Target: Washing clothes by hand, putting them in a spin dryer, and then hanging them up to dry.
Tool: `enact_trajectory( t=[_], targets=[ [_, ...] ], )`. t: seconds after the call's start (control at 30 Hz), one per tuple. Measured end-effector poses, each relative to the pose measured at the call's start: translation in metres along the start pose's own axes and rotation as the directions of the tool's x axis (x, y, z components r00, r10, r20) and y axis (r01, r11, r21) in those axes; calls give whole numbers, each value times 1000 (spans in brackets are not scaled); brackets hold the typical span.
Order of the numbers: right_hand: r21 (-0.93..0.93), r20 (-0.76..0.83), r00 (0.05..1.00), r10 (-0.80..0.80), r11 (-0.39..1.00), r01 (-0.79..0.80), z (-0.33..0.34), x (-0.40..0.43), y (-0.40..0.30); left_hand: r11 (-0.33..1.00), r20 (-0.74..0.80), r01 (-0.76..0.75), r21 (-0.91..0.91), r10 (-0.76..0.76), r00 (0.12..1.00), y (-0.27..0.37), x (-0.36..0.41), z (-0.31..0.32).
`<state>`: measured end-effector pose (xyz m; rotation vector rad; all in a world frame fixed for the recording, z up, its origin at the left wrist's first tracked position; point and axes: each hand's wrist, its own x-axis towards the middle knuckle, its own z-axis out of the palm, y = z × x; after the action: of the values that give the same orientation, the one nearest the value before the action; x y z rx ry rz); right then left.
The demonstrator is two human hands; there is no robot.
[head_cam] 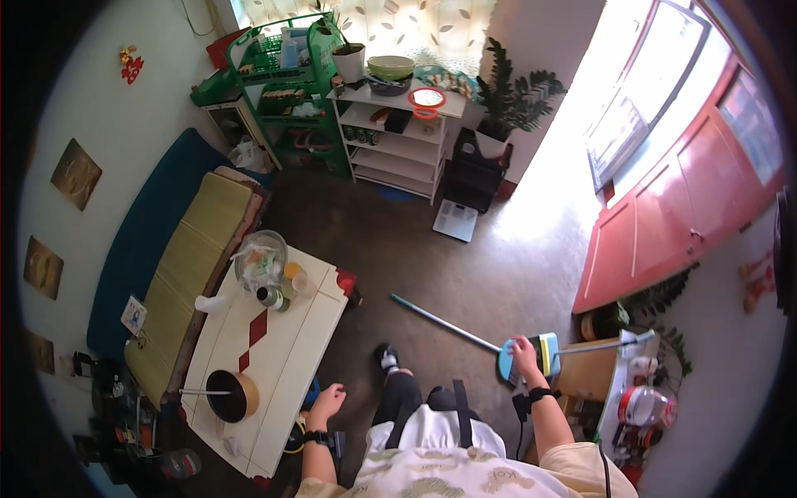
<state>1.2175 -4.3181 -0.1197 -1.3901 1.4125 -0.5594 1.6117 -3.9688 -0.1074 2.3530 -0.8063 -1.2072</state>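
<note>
My left hand (328, 401) hangs beside the near right edge of the low white table (305, 336), fingers loosely curved and holding nothing visible. My right hand (525, 356) is over the head of a broom (445, 325) and next to a blue dustpan (550, 355); nothing shows in its grasp. Whether its fingertips touch the broom head is unclear. The broom's long handle lies out across the dark floor, pointing away to the left. A long handle runs from the dustpan towards the right-hand cabinet. Both wrists wear black bands.
On the table are a pot (235, 396) with a utensil, a bottle (273, 299) and a bowl with plastic bags (258, 258). A sofa (193, 230) lines the left wall. Ahead stand a white shelf (392, 146) and a bathroom scale (455, 220). A red door (672, 193) hangs open at right.
</note>
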Motion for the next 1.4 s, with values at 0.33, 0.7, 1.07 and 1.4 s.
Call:
enact_trajectory(
  t=[0.33, 0.7, 1.07, 1.4],
  targets=[
    [-494, 366, 930, 37, 855, 160, 225, 188, -26, 997, 28, 70, -26, -69, 997, 12, 161, -32],
    [-789, 525, 804, 279, 513, 338, 431, 339, 210, 882, 123, 322, -344, -297, 947, -8, 253, -17],
    [-764, 640, 763, 87, 179, 620, 520, 384, 353, 808, 257, 477, -345, -407, 876, -203, 179, 19],
    [-763, 626, 769, 131, 309, 568, 506, 388, 342, 914, 273, 372, -159, -322, 907, -88, 209, -47]
  ],
)
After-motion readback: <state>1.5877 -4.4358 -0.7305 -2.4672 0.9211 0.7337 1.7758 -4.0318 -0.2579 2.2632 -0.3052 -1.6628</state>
